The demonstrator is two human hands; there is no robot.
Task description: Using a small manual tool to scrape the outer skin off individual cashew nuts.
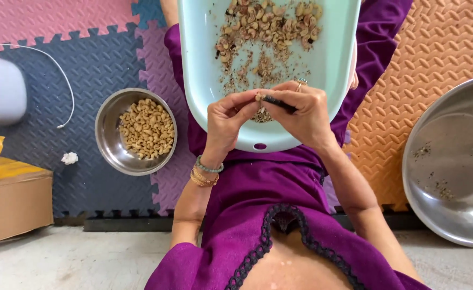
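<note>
My left hand (227, 115) pinches a small cashew nut (258, 96) between thumb and fingers. Against that nut my right hand (303, 110) holds a thin dark knife (278, 102), its tip at the nut. Both hands hover over a pale mint plastic tray (204, 64) resting on my lap. A heap of unpeeled cashews (271, 24) lies at the tray's far end, with skin flakes scattered towards my hands. Beaded and gold bangles ring my left wrist.
A steel bowl (107, 129) of peeled cashews stands on the foam mats at my left. A large steel basin (451, 161) with a few flakes sits at the right. A cardboard box (16, 201) and a grey container (2, 88) with a white cord are at far left.
</note>
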